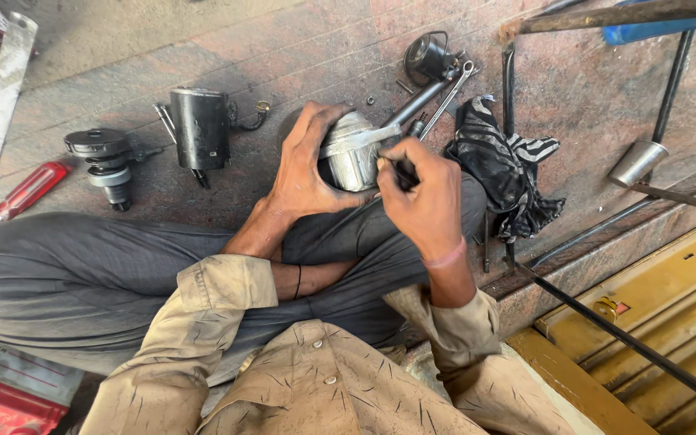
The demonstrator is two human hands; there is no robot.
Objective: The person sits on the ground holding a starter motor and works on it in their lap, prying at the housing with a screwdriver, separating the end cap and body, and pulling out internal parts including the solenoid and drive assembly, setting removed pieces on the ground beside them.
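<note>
Work area is a stained reddish stone floor point(573, 89) with a raised step and yellow metal sections at the lower right. The person sits cross-legged on it in grey trousers and a soiled tan shirt. The item in hand is a silver metal cylindrical housing point(354, 150), held just above the lap, in front of the knees. The left hand point(304, 165) is wrapped around the housing from its left side, fingers curled over the top, gripping firmly. The right hand point(420, 193) is clenched around a slim dark tool point(403, 173), whose tip meets the housing's right edge; the tool's kind cannot be determined. A long dark shaft point(416, 103) extends up and to the right from behind the housing; whether it joins the housing cannot be told. Beside the shaft lies a slim spanner point(449, 95), reaching towards a small black cup-shaped part point(427, 56). Just right of the hands lies a crumpled black-and-white striped cloth point(503, 165). To the left of the hands a black cylindrical motor body point(200, 127) stands on the floor, and further left a dark geared component point(106, 161). A red-handled screwdriver point(30, 189) lies at the far left, well apart.
</note>
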